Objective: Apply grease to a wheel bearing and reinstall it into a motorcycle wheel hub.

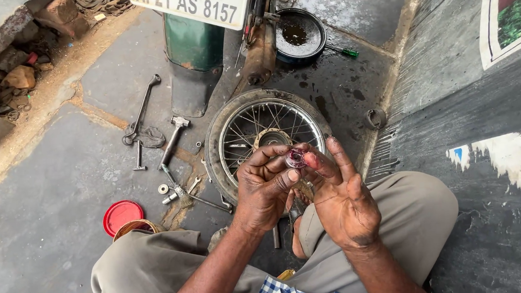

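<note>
Holding: both hands (304,183) pinch a small round greasy metal bearing (295,158) above the spoked wheel (266,134).
Risk: slippery grease; bearing may drop into spokes.

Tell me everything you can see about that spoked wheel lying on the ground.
The spoked wheel lies flat on the stained concrete ground, off the vehicle. It has a worn black tyre, a metal rim, thin silvery wire spokes and a rusty-looking hub at the centre. Its near edge is hidden behind the left hand and right hand, which are raised above it. Hand tools lie just beside its left side.
</note>
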